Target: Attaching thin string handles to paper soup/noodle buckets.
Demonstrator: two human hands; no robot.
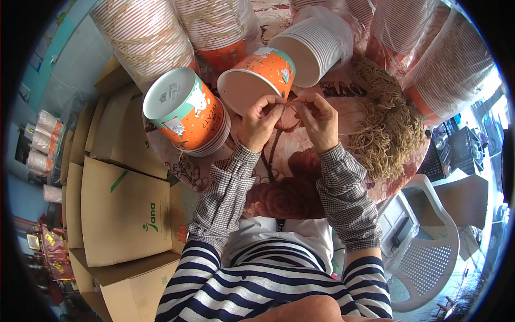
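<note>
On the table in front of me, an orange paper bucket [271, 71] with a white inside lies tilted on its side, its open end toward me. My left hand [261, 122] is closed in a pinch right at the bucket's rim. Just to the right, my right hand [320, 121] pinches too, thumb against fingertips. A thin tan cord [293, 100] seems to run between the two sets of fingertips, mostly hidden by them. To the right lies a heap of loose tan cords [387, 131]. Left of my hands stands an upside-down stack of orange buckets [194, 115].
A nested stack of white-lined buckets [308, 51] lies behind. Tall plastic-wrapped bucket stacks [144, 40] line the table's far side, with another wrapped stack [450, 67] at right. Cardboard boxes [126, 212] crowd the left. A white plastic chair [429, 257] stands at lower right.
</note>
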